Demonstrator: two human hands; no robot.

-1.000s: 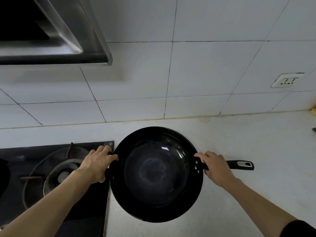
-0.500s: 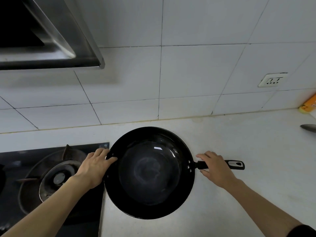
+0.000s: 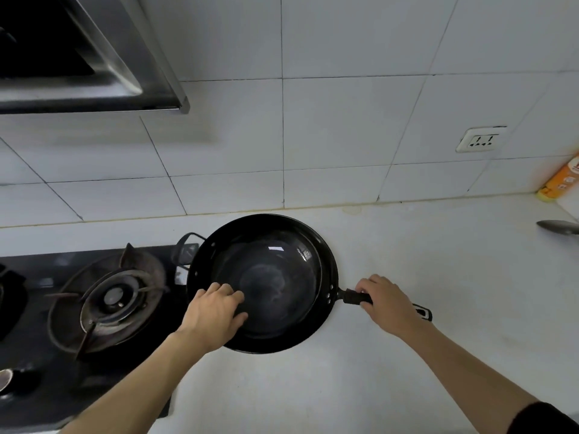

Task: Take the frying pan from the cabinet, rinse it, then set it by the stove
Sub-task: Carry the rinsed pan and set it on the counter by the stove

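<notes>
The black frying pan (image 3: 282, 277) lies flat on the white counter (image 3: 454, 292), just right of the gas stove (image 3: 112, 299); its left edge overlaps the stove's black glass. My right hand (image 3: 388, 302) is closed around the pan's long black handle, whose end sticks out behind my wrist. My left hand (image 3: 213, 314) sits on the near-left rim, with fingers curled over into the pan. The small loop handle (image 3: 185, 249) on the far-left side is free.
A steel range hood (image 3: 94, 57) hangs over the stove. On the tiled wall is a socket (image 3: 481, 140). At the far right stand an orange bottle (image 3: 560, 180) and a metal spoon (image 3: 557, 227). A cup (image 3: 4, 379) sits at the stove's near-left corner.
My left hand let go of the loop handle and slid to the pan's near-left rim. The pan has settled on the counter, and my right hand has shifted slightly back along the handle.
</notes>
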